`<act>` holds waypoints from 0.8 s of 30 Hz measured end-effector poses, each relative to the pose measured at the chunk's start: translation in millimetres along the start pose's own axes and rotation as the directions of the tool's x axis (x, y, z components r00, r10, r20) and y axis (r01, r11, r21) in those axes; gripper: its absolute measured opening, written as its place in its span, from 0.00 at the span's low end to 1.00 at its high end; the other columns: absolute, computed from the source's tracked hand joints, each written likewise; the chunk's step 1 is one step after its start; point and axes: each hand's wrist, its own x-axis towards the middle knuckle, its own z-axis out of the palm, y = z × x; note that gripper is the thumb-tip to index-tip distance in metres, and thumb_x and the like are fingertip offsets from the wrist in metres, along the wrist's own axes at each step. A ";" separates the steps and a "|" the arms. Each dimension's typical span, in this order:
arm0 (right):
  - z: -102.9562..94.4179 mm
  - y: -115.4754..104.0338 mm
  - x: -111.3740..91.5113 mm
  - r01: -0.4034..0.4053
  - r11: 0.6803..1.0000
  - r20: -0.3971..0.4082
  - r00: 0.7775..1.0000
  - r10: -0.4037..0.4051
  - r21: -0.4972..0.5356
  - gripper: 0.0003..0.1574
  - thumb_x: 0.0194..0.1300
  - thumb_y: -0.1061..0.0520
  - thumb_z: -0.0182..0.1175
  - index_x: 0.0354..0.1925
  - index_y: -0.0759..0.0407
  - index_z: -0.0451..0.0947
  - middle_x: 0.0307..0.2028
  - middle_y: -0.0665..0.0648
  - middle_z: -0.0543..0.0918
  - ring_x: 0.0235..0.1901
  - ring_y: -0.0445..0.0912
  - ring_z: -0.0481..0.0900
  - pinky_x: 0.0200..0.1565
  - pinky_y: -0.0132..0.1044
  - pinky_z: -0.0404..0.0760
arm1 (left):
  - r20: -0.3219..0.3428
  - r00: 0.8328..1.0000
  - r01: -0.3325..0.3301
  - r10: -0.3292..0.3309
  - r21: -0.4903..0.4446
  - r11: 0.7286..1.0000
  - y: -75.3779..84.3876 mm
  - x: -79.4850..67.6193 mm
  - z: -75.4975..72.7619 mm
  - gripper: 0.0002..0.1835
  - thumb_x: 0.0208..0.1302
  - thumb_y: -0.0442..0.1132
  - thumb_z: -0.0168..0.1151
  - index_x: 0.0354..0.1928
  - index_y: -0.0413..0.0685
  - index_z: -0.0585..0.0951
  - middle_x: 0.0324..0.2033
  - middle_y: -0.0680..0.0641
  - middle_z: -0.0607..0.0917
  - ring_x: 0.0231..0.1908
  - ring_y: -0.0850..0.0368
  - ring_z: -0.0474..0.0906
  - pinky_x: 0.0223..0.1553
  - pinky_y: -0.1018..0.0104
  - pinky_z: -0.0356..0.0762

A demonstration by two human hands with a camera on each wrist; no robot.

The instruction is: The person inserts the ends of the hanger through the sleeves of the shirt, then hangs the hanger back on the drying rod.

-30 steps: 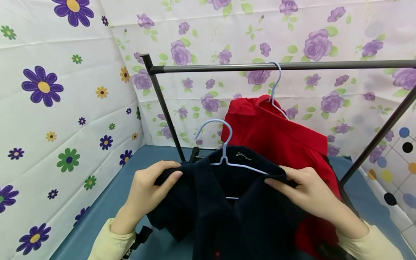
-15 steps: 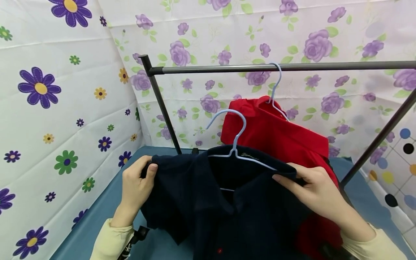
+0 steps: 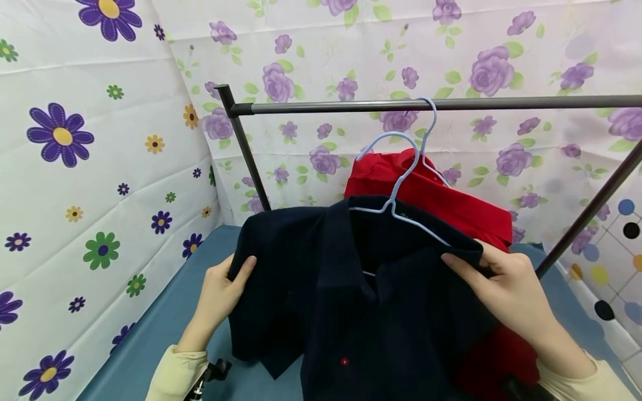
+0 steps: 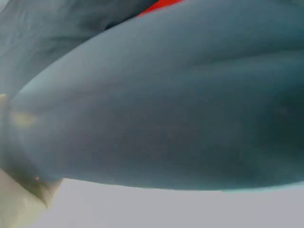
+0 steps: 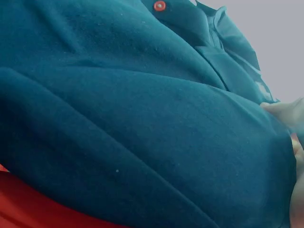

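Observation:
A dark navy collared shirt (image 3: 331, 301) with a red button is spread between my two hands. Inside its neck sits a light blue hanger (image 3: 399, 181), whose hook stands up free, in front of a red garment. My left hand (image 3: 219, 295) pinches the shirt at the shoulder or sleeve on the left, thumb in front. With thumb and fingers, my right hand (image 3: 516, 295) grips the shirt near the collar and shoulder on the right. Both wrist views are filled mostly by the shirt's cloth (image 5: 142, 128); only bits of the hands show at their edges.
Behind the shirt, a red garment (image 3: 451, 209) hangs by another light blue hanger (image 3: 429, 128) from the metal rail (image 3: 326, 106) of a rack. Blue cloth (image 3: 165, 312) covers the surface below. Flower-patterned sheets (image 3: 321, 50) form the back and left walls.
The navy shirt and its hanger have moved up and to the right, towards the red garment. My left hand has shifted outward from near the collar to the shirt's shoulder or sleeve.

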 end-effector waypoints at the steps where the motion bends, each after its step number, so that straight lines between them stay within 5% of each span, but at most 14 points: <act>1: 0.0 -0.6 0.7 -0.003 1.000 -0.011 1.000 0.003 -0.007 0.22 0.50 0.75 0.73 0.39 0.54 0.85 0.14 0.42 0.58 0.15 0.33 0.50 0.18 0.27 0.53 | 0.031 0.999 0.038 -0.038 -0.006 0.999 -2.2 -2.1 2.5 0.08 0.72 0.39 0.62 0.32 0.49 0.82 0.21 0.54 0.80 0.23 0.61 0.78 0.27 0.67 0.73; 5: 0.6 -5.9 5.1 -0.022 0.999 -0.038 0.999 0.021 -0.030 0.20 0.51 0.75 0.72 0.40 0.56 0.85 0.13 0.42 0.59 0.15 0.33 0.48 0.18 0.28 0.53 | 0.130 0.975 0.187 -0.181 -0.036 0.982 -8.7 -7.3 9.4 0.12 0.73 0.47 0.61 0.32 0.49 0.80 0.22 0.52 0.80 0.25 0.58 0.78 0.28 0.64 0.75; 12: -2.4 -13.2 12.5 -0.107 0.994 -0.094 0.990 0.105 -0.019 0.18 0.54 0.74 0.71 0.41 0.59 0.86 0.11 0.44 0.61 0.14 0.35 0.46 0.15 0.29 0.50 | 0.233 0.890 0.426 -0.392 -0.113 0.898 -23.5 -11.2 13.3 0.20 0.70 0.56 0.63 0.44 0.45 0.83 0.37 0.45 0.85 0.36 0.53 0.81 0.39 0.59 0.78; 17: -2.5 -17.0 16.9 -0.150 0.987 -0.152 0.976 0.156 0.050 0.16 0.57 0.74 0.70 0.45 0.65 0.86 0.11 0.45 0.71 0.12 0.37 0.46 0.14 0.30 0.49 | 0.370 0.836 0.487 -0.405 -0.162 0.858 -33.2 -18.3 15.6 0.21 0.72 0.54 0.61 0.51 0.43 0.81 0.43 0.43 0.84 0.40 0.51 0.81 0.44 0.58 0.78; 20: 0.1 -20.8 20.8 -0.140 0.986 -0.216 0.964 0.157 0.092 0.17 0.56 0.76 0.69 0.45 0.69 0.86 0.17 0.44 0.81 0.11 0.36 0.50 0.15 0.29 0.52 | 0.437 0.813 0.498 -0.386 -0.176 0.849 -35.5 -22.1 17.9 0.22 0.73 0.53 0.60 0.57 0.45 0.79 0.51 0.42 0.83 0.47 0.49 0.81 0.50 0.54 0.77; 24: 2.6 -24.8 26.8 -0.107 0.986 -0.289 0.947 0.141 0.130 0.17 0.56 0.77 0.68 0.45 0.72 0.85 0.20 0.43 0.83 0.11 0.35 0.52 0.16 0.28 0.52 | 0.507 0.793 0.493 -0.339 -0.206 0.845 -34.4 -27.5 22.7 0.27 0.76 0.53 0.55 0.68 0.45 0.72 0.63 0.39 0.76 0.60 0.42 0.75 0.59 0.44 0.73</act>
